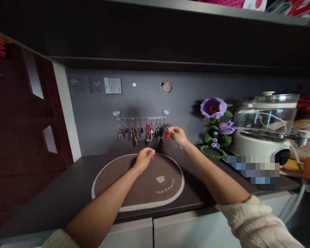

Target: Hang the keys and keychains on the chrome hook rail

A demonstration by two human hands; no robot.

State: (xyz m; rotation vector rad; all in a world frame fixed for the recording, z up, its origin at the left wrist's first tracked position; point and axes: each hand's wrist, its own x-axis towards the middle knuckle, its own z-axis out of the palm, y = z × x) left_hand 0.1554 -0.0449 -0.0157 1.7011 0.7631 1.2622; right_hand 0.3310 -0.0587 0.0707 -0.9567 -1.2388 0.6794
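Right hand (179, 137) — raised, wrist bent

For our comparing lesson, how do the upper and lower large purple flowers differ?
The upper flower looks larger than the lower flower. The upper flower faces outward, showing a dark orange centre; the lower flower points sideways, its centre out of view. Both are purple with green leaves nearby.
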